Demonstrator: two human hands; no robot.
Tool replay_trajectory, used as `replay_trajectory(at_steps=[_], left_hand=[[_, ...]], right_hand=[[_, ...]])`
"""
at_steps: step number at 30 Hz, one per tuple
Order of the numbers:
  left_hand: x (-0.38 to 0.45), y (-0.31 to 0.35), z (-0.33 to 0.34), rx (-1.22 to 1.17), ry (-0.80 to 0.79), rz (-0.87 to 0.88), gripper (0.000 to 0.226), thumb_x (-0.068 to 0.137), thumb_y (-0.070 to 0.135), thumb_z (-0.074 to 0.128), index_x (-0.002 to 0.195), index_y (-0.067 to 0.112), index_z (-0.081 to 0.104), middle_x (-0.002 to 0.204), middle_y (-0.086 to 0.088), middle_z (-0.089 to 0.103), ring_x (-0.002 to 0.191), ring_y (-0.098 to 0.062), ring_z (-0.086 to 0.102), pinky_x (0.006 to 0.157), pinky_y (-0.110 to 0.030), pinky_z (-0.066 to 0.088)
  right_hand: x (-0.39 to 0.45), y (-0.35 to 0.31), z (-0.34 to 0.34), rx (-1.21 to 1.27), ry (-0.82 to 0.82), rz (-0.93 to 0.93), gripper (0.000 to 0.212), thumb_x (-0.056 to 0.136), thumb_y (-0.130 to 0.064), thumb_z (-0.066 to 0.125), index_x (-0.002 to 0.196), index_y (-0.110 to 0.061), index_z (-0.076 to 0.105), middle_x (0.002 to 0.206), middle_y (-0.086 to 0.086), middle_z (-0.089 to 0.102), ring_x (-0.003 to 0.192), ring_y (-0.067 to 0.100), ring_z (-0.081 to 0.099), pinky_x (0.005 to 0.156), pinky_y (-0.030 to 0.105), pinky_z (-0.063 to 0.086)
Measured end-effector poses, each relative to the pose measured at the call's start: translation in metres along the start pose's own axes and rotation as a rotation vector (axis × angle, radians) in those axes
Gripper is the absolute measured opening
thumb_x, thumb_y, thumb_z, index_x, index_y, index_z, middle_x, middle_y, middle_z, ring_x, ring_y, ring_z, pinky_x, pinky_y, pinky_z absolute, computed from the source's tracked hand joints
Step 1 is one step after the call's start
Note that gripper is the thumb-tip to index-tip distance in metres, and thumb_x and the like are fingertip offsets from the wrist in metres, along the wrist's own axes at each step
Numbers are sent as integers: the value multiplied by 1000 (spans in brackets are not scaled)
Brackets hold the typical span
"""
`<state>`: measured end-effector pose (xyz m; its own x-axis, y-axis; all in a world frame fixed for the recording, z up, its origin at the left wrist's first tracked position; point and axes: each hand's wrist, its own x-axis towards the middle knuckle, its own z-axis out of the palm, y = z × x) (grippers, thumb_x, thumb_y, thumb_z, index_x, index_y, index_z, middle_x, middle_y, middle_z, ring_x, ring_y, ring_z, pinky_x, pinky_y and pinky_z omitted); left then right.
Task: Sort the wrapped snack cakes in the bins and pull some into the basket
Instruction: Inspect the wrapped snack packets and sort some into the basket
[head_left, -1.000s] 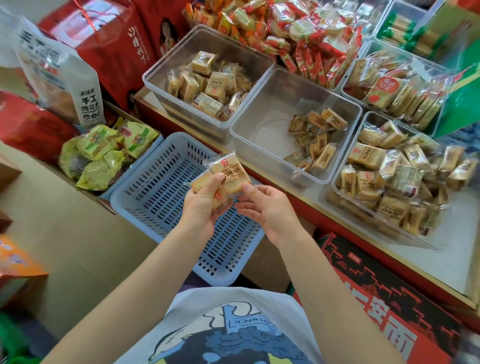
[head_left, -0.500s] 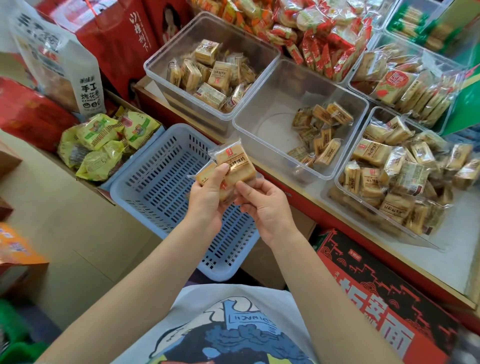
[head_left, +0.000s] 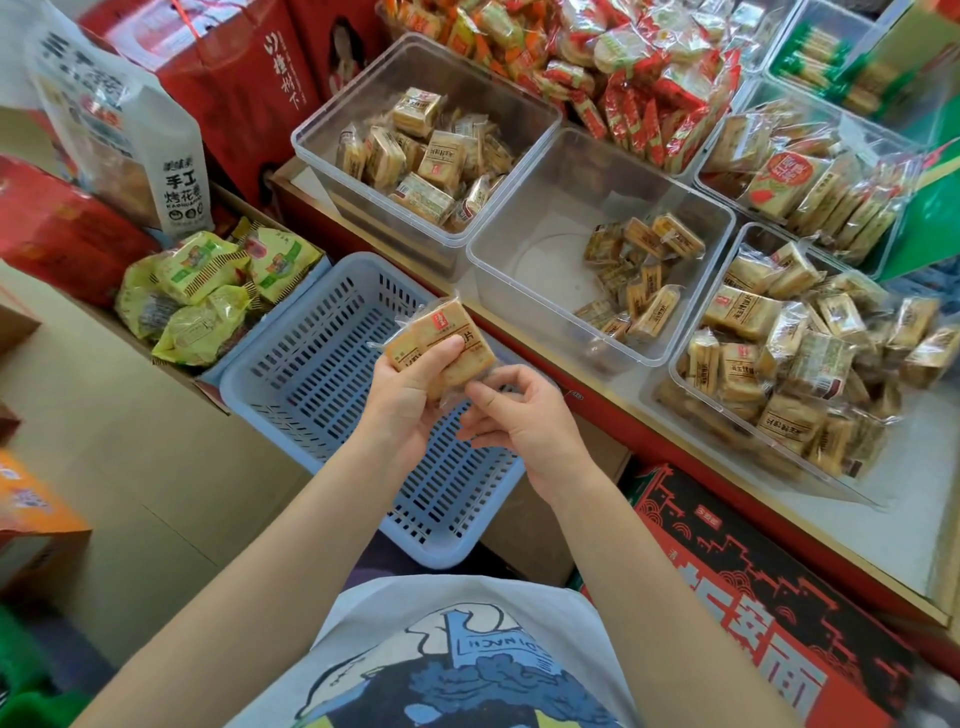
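My left grip (head_left: 410, 395) is curled round two wrapped snack cakes (head_left: 441, 345) over the blue basket (head_left: 311, 364); my right grip (head_left: 519, 415) pinches their wrapper edge. Clear bins (head_left: 519, 260) of cakes crowd the bench (head_left: 898, 545) beyond, with yellow-green packets (head_left: 208, 291) left of the basket.

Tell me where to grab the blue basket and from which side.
Take the blue basket by its near-left rim, coming from above on the floor side. That edge is bare and open; the far edge sits against the shelf, and the left hand and right hand, holding snack cakes, hover over its right part.
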<state>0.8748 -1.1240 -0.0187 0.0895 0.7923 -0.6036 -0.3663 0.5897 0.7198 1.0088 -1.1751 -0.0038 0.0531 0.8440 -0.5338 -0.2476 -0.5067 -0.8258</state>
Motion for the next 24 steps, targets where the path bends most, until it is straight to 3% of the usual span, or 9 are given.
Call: replay_trajectory(at_steps=[3,5,8,11,15,17,20,24], left_hand=[[0,1,-6,124,56,43,73,78,17,88,138,12,47,122,-12,70,97,-23,76,70,-30,62],[-3,1,-7,219,46,60,67,83,20,84,137,16,44,120,-7,69,93,-17,76,62,-23,58],[-8,1,-2,286,-32,42,61,87,42,74,135,18,44,120,-8,68,92,-15,76,65,-26,60],[-10,1,3,301,-110,13,62,82,62,59,127,19,51,117,-8,71,94,-16,76,70,-29,61],[-9,7,3,311,-62,-4,64,82,66,58,124,17,59,112,-9,73,91,-20,75,80,-39,63],[-7,10,3,330,-14,-32,50,93,64,54,117,21,61,102,-5,75,82,-15,75,74,-37,62],[-4,11,2,317,5,-133,40,104,58,44,106,26,69,87,1,79,73,-12,76,61,-28,57],[-2,10,2,262,42,-206,39,102,47,57,95,13,74,82,-5,77,72,-15,73,72,-33,58]], right_hand=[[3,1,-1,-158,124,-51,47,87,-29,81,122,-23,50,110,6,67,92,12,68,76,28,58],[3,0,0,-222,109,-114,55,84,-34,82,128,-34,49,119,-2,61,105,6,61,80,21,51],[5,-2,3,-182,40,-143,58,84,-27,83,131,-32,51,122,-4,62,101,-1,65,75,14,53],[10,1,5,-155,66,-106,58,85,-27,83,133,-26,50,123,2,64,107,9,67,81,19,56],[16,1,-1,-86,96,-51,37,93,-35,73,122,-14,65,117,11,72,108,24,70,93,36,57],[16,-2,-3,-5,86,-19,35,97,-39,67,119,-12,70,114,13,74,110,29,70,98,42,56],[18,-7,-4,73,72,4,35,104,-32,55,125,-6,67,116,18,73,110,33,70,90,41,58],[19,-12,-2,95,39,-27,31,105,-24,52,134,-16,59,122,20,68,103,27,70,82,41,60]])
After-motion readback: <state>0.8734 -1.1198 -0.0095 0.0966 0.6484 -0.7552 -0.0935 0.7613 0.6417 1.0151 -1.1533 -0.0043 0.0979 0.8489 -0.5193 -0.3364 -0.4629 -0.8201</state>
